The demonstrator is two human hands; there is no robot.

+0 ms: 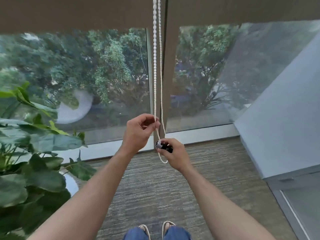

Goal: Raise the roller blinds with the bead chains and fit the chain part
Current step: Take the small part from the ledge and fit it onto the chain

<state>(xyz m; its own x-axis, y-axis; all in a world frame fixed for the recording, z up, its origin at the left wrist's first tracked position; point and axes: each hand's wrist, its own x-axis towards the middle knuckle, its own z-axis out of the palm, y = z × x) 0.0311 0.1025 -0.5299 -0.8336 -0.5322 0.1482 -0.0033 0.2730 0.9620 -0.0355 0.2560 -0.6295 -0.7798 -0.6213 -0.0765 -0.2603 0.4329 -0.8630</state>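
A white bead chain [154, 66] hangs in a loop in front of the brown mullion [170, 80] between two windows. My left hand [138, 130] pinches the left strand at about sill height. My right hand [174, 153] grips a small black and silver chain part [163, 146] at the bottom of the loop, whose lowest bend [163, 161] sags below my fingers. Two brown roller blinds [74, 13] [242, 9] cover only the top of the glass, their bottom edges high in the view.
A large leafy potted plant [32, 153] stands close on my left. A grey slanted wall [280, 118] closes in the right side. Grey carpet [155, 191] lies underfoot, with my sandalled feet [155, 229] at the bottom edge. Trees show through the glass.
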